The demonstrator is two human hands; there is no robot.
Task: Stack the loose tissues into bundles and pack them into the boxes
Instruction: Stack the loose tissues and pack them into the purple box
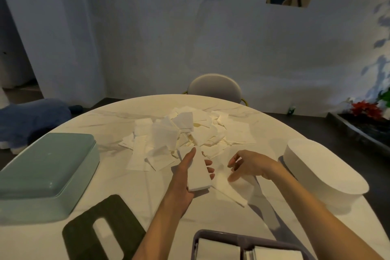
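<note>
Pale bluish walls stand behind a round white marbled desk (211,213), with one grey-backed chair (214,87) pushed in at its far side. At the middle of the desk lies one scattered heap of loose white tissues (185,133), too many and too overlapped to count. The left hand (185,177) grips one neat bundle of stacked tissues (199,175), thumb along its left face and three fingertips showing round its right edge; the bundle is held just in front of the heap. The right hand (247,164) hovers beside it with fingers loosely bent and holding nothing, over one flat single tissue (232,190) lying on the desk. Three boxes are visible: one green box (46,173) at the left, one white oval box (322,171) at the right, and one purple-grey box (242,240) at the near edge, which has two compartments, each already holding a white tissue stack. One dark green lid (105,230) with a slot opening lies flat beside the green box.
</note>
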